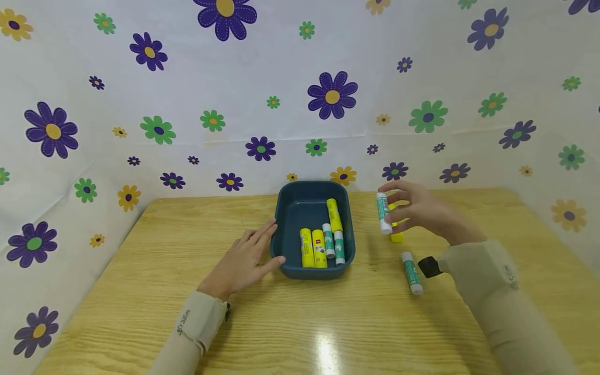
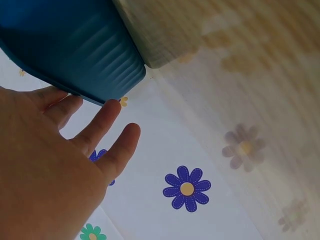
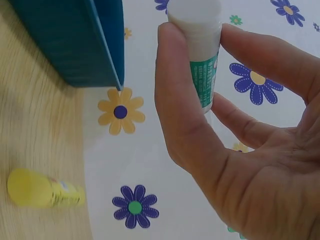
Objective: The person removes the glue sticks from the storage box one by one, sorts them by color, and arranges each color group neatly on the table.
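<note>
My right hand [image 1: 419, 211] pinches a white-and-green glue stick [image 1: 383, 213] between thumb and fingers, raised to the right of a dark blue bin [image 1: 312, 273]. In the right wrist view the same glue stick [image 3: 202, 55] stands nearly upright in the grip. My left hand [image 1: 244, 260] rests with spread fingers against the bin's left rim; the left wrist view shows its fingertips at the edge of the bin [image 2: 95, 55]. Inside the bin lie yellow glue sticks [image 1: 307, 248] and two white-and-green glue sticks [image 1: 339, 247].
Behind my right hand a yellow glue stick [image 1: 396, 237] is partly hidden on the wooden table [image 1: 365, 323]. Another white-and-green glue stick [image 1: 412, 273] lies nearer, by the right wrist. A flowered white cloth [image 1: 281, 62] hangs along the back and sides.
</note>
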The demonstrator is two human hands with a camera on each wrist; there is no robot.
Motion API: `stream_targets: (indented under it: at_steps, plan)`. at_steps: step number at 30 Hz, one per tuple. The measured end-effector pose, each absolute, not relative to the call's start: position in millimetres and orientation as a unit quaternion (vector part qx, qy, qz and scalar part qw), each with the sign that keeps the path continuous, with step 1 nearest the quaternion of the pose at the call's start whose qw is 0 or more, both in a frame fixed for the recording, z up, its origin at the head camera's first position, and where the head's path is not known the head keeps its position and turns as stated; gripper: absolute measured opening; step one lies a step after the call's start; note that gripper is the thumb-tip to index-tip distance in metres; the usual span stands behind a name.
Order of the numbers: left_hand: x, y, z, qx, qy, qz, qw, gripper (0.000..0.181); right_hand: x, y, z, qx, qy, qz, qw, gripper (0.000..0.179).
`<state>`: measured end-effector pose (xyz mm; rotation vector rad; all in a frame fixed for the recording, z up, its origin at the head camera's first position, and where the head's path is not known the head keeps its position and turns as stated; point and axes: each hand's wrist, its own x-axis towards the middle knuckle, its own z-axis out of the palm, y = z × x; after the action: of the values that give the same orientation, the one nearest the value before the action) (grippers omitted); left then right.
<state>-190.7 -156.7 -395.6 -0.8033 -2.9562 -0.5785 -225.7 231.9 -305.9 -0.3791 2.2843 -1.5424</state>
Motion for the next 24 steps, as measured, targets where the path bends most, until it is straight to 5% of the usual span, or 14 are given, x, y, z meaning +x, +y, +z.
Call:
stream_targets:
  at_steps: [24]
  plan:
    - [-189.1, -157.2, -393.5, -0.256, -0.948, -0.187, 0.007, 0.082, -186.0, 293.4, -340.7, -0.125, 0.817, -0.526, 0.2, 0.072]
